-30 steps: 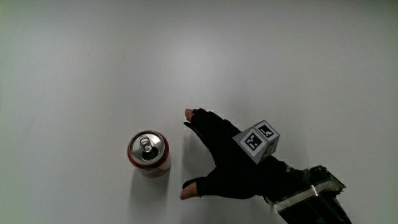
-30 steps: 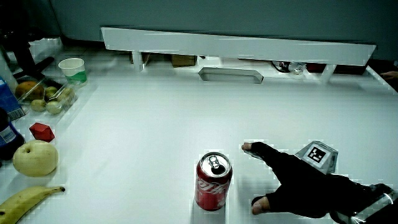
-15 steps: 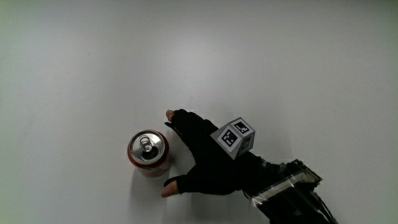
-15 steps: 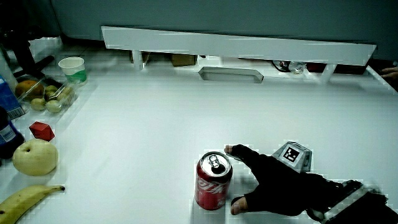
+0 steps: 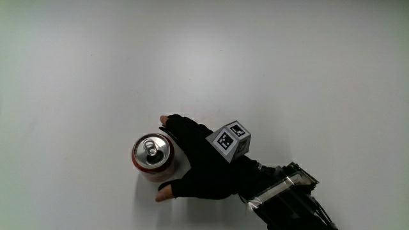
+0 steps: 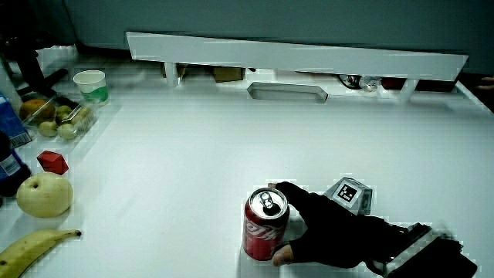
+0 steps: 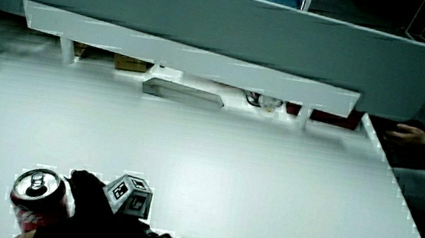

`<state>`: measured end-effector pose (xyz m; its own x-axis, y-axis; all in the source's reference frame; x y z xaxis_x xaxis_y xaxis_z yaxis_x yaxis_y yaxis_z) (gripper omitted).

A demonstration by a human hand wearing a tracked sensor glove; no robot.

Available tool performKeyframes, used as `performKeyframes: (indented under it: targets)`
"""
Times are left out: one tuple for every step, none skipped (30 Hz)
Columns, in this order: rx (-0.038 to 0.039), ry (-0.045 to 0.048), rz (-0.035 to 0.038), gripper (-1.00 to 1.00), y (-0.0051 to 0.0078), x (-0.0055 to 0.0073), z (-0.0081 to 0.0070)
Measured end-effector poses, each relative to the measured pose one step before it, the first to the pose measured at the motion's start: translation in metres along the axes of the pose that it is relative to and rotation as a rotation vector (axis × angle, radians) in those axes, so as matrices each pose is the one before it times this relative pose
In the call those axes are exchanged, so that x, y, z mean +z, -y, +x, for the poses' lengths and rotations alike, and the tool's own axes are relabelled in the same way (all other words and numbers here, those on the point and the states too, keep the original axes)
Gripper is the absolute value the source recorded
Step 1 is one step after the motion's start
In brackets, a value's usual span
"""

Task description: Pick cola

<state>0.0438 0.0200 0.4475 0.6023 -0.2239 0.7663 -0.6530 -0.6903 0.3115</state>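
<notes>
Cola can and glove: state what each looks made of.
Cola can: looks like thin metal, probably aluminium, with a shiny silver top, pull tab and glossy red printed wall. Glove on the hand: appears a matte black fabric, soft and unreflective; the exact textile is unclear.

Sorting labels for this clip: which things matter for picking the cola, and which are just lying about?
Job: cola can; the hand, its grip open around the can.

Lying about: apple, banana, red block, paper cup.

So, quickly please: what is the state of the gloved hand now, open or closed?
Hand: open, spread around the red aluminium cola can, thumb and fingers on either side; not yet clearly gripping.
</notes>
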Motion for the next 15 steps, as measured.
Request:
performKeyframes:
  targets:
    - [0.00141, -0.00116, 0.01230, 0.06, 0.00073, 0.00052, -0.00150]
    - [0.00081, 0.00249, 0.01627, 0.11, 0.00019, -0.00124, 0.00123]
    - [0.00264, 0.00553, 0.01382, 0.17, 0.00086, 0.00036, -0.00122]
    - [0.00404, -0.00086, 0.01608, 0.22, 0.00017, -0.00010, -0.00022]
    - [-0.00070, 0.00026, 0.00628, 0.28, 0.00047, 0.00103, -0.00135]
    - [0.00120, 0.00132, 0.01586, 0.33, 0.00050, -0.00018, 0.00049]
    - [-0.00055, 0.00437, 0.01667, 0.39, 0.00037, 0.00019, -0.00031]
    - [0.00181, 0.00110, 0.00752, 0.44, 0.00001, -0.00038, 0.00045]
    - [0.00036, 0.00015, 0.01169, 0.50, 0.00029, -0.00001, -0.00063]
    - [0.00003, 0.00211, 0.00702, 0.56, 0.00014, -0.00068, 0.00021]
    - [-0.00017, -0.00346, -0.00175, 0.61, -0.00005, -0.00031, 0.00028]
    - [-0.00144, -0.00303, 0.01087, 0.67, 0.00047, 0.00006, -0.00017]
    - [0.00426, 0.00122, 0.00675, 0.72, 0.00050, 0.00071, -0.00128]
    - [0.00191, -0.00359, -0.00010, 0.78, 0.00017, 0.00007, 0.00009]
    - [0.00171, 0.00139, 0.00433, 0.83, 0.00010, 0.00007, -0.00008]
